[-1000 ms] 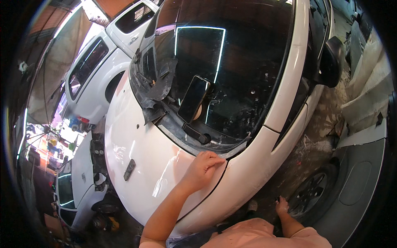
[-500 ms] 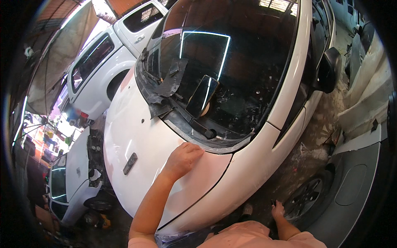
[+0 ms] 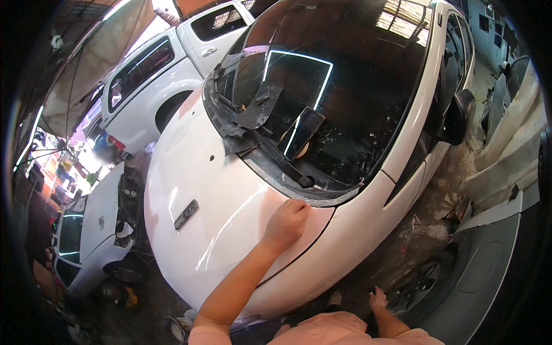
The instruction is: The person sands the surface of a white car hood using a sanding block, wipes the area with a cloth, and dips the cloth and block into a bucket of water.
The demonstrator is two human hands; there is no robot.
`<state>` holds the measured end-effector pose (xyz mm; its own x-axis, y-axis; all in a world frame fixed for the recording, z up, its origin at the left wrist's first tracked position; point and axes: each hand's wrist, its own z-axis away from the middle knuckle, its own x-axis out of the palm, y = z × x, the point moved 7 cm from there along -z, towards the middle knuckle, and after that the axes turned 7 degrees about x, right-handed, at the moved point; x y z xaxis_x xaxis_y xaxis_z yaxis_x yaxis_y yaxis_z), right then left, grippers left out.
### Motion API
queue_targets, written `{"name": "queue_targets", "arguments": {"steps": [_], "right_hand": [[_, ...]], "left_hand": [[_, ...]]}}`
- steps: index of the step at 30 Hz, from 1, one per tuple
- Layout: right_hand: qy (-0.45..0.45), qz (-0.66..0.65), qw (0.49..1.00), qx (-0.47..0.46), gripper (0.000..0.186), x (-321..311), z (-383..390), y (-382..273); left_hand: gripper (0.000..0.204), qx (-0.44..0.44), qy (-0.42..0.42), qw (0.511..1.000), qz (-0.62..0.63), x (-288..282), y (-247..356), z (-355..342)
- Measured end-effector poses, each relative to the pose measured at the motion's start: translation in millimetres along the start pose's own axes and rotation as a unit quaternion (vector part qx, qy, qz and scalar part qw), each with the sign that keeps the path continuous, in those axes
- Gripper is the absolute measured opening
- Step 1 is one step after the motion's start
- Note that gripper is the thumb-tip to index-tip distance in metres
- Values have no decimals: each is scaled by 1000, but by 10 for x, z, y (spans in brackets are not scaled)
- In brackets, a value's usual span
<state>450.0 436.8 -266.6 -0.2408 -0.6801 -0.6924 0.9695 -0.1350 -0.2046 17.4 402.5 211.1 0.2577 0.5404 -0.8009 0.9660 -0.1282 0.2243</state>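
My left hand (image 3: 287,224) rests on the white car's hood (image 3: 178,253) just below the windshield's lower corner, fingers curled and pressed together; whatever they hold, if anything, is hidden. Masking tape (image 3: 324,200) runs along the dark cowl beside it. Down at lower right, my right hand (image 3: 378,302) is closed around a small dark object I cannot make out, near a grey vehicle's wheel. A small dark oblong block (image 3: 186,214) lies on the hood. A phone (image 3: 307,123) and torn dark trim pieces (image 3: 261,106) lie at the windshield's base.
A white pickup (image 3: 178,63) stands behind at upper left, another white car with exposed front (image 3: 100,224) at left. The grey vehicle (image 3: 489,253) is close on my right, with translucent sheeting (image 3: 500,138) above it. A side mirror (image 3: 457,118) juts from the white car.
My left hand slid left along the hood, then came back right toward the seam, fingers still curled. The view has shifted slightly. My right hand stays low at the right.
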Motion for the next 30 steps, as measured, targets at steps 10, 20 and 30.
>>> {"name": "queue_targets", "arguments": {"steps": [10,20,30], "right_hand": [[-213,48,957,-191,67,-110,618,-477],[-294,-19,810,-507,70,-1059,3594,-2778],[-401,29,653,-642,67,1831,5996,-3947]], "left_hand": [[43,18,-37,990,132,116,720,199],[43,-400,88,842,351,-621,1010,2949],[71,-587,448,566,366,-1677,1040,5989]]}}
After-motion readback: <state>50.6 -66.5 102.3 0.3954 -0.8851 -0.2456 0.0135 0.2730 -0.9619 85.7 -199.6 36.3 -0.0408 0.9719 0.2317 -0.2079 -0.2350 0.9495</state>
